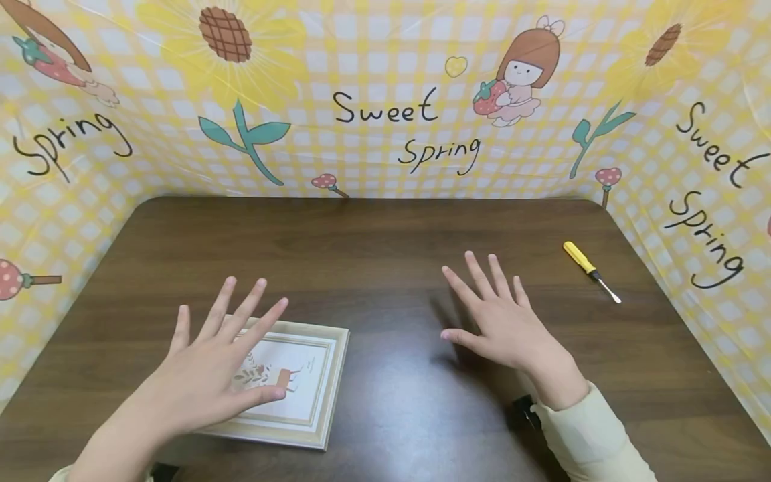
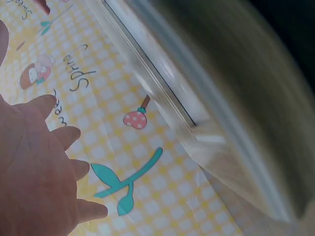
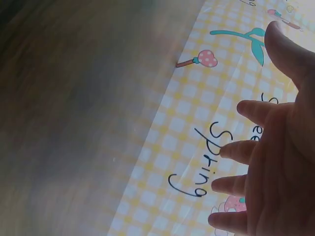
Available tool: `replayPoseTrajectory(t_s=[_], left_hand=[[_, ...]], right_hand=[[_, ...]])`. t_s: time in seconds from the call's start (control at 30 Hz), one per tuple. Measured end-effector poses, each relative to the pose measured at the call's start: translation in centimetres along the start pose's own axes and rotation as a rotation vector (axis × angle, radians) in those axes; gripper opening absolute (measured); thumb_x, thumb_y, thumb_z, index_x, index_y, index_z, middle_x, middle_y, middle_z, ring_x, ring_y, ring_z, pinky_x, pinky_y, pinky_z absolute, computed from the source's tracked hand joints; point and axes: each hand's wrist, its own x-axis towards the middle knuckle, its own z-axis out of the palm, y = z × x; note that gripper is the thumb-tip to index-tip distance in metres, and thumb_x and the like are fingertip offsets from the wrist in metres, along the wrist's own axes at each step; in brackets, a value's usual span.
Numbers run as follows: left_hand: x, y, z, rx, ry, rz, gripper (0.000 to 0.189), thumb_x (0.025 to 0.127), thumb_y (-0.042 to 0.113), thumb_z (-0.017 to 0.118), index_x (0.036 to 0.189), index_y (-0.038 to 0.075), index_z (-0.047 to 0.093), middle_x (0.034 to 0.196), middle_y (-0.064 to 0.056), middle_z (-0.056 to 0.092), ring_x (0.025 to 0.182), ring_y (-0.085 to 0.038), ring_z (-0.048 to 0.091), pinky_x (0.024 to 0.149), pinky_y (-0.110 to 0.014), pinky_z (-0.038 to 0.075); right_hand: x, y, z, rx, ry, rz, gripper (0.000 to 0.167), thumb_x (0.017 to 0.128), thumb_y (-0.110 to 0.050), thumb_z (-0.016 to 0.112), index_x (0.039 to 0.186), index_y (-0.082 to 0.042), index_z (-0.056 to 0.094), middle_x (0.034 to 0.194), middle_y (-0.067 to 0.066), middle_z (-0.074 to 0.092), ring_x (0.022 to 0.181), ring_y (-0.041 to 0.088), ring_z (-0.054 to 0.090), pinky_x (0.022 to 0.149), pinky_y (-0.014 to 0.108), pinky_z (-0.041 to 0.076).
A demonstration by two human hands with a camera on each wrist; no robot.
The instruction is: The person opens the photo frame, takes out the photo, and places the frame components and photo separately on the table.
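My left hand [image 1: 207, 375] is spread above a picture frame [image 1: 334, 395], fingers straight and apart, covering its left part in the head view. The frame is pale cream with a stepped border and lies on the table, its print of leaves and a brown pot partly showing. In the left wrist view the frame's edge [image 2: 167, 98] runs beside the spread palm. My right hand [image 1: 506, 328], fingers fanned out, hovers over the table right of centre with its shadow below; nothing is in it. A screwdriver [image 1: 590, 271] with a yellow handle lies to its right, farther back.
The dark brown wooden table [image 1: 385, 268] has rounded far corners. A yellow checked cloth [image 1: 373, 60] with flowers, figures and lettering stands as a wall behind it and along both sides.
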Motion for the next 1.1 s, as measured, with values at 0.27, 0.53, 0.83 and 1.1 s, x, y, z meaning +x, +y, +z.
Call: replayPoseTrajectory(t_s=[0.27, 0.53, 0.83, 1.1], left_hand=[[-1.3, -0.9, 0.0, -0.020, 0.016, -0.004, 0.126, 0.062, 0.083, 0.067, 0.160, 0.031, 0.008, 0.169, 0.001, -0.003, 0.154, -0.028, -0.019, 0.105, -0.079, -0.013], [-2.7, -1.6, 0.1, -0.009, 0.017, -0.047, 0.122, 0.063, 0.082, 0.069, 0.160, 0.030, 0.016, 0.159, -0.012, 0.036, 0.146, -0.040, 0.031, 0.098, -0.078, 0.030], [-4.5, -2.3, 1.1, -0.027, 0.063, -0.007, 0.100, 0.063, 0.076, 0.074, 0.141, 0.017, 0.053, 0.135, -0.007, 0.060, 0.120, -0.034, 0.058, 0.080, -0.058, 0.052], [-5.7, -3.1, 2.4, 0.013, 0.107, 0.045, 0.084, 0.054, 0.058, 0.090, 0.125, 0.021, 0.064, 0.128, 0.004, 0.062, 0.114, -0.024, 0.060, 0.072, -0.044, 0.056]], right_hand=[[1.2, -1.3, 0.0, 0.052, -0.056, -0.047, 0.081, 0.092, -0.063, 0.056, 0.158, -0.032, 0.022, 0.164, 0.005, 0.028, 0.151, 0.043, 0.019, 0.112, 0.071, 0.022], [3.0, -3.1, 0.2, 0.095, -0.129, -0.137, 0.069, 0.096, -0.060, 0.052, 0.152, -0.022, 0.040, 0.150, 0.005, 0.050, 0.139, 0.035, 0.044, 0.106, 0.061, 0.040], [5.6, -6.0, 0.4, 0.122, -0.131, -0.269, 0.061, 0.099, -0.056, 0.050, 0.146, -0.017, 0.050, 0.141, 0.003, 0.058, 0.127, 0.027, 0.054, 0.099, 0.048, 0.049], [7.9, -8.9, 0.7, 0.124, -0.087, -0.388, 0.056, 0.099, -0.053, 0.052, 0.142, -0.017, 0.054, 0.138, -0.001, 0.059, 0.122, 0.020, 0.054, 0.098, 0.040, 0.050]])
